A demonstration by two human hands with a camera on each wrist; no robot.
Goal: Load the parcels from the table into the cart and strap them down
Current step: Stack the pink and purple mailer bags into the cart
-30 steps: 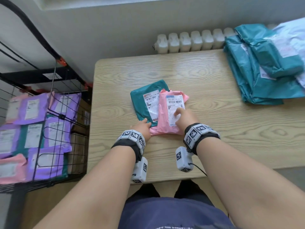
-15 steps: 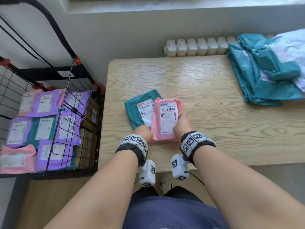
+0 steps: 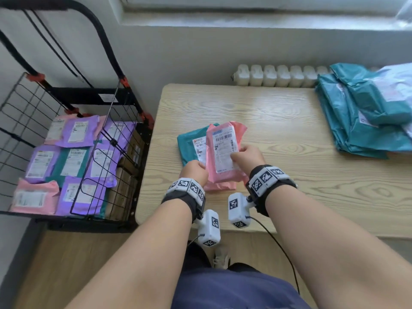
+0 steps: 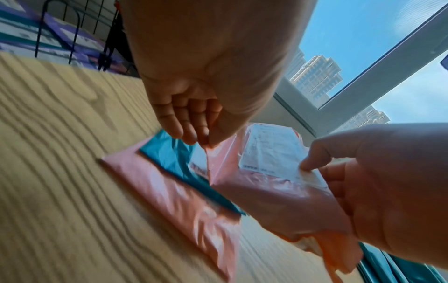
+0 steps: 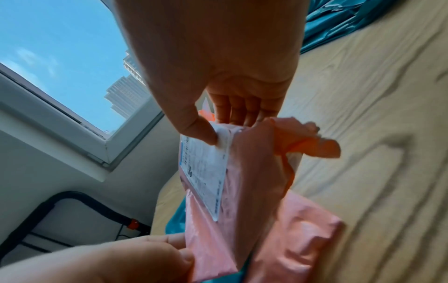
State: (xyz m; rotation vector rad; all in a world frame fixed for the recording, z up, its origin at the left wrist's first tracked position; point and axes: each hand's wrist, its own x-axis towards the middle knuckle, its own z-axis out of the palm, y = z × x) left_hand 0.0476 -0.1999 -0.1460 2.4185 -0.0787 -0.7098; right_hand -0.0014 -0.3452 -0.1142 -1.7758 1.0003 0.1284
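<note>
A pink parcel (image 3: 223, 152) with a white label is held tilted above the wooden table (image 3: 289, 130). My left hand (image 3: 200, 168) pinches its left edge, seen close in the left wrist view (image 4: 206, 137). My right hand (image 3: 236, 155) grips its right side, thumb on the label (image 5: 201, 134) and fingers behind. Under it on the table lie a teal parcel (image 3: 189, 143) and a second pink parcel (image 4: 169, 201). The black wire cart (image 3: 111, 121) stands left of the table, holding several purple, teal and pink parcels (image 3: 73, 161).
A pile of teal and pale parcels (image 3: 361, 121) sits at the table's far right. A white radiator (image 3: 278, 74) runs behind the table under the window sill. The cart's black handle (image 3: 89, 23) rises at the far left.
The top pink parcel was lying on the table under both hands; now both hands hold it lifted and tilted up off the teal and lower pink parcels.
</note>
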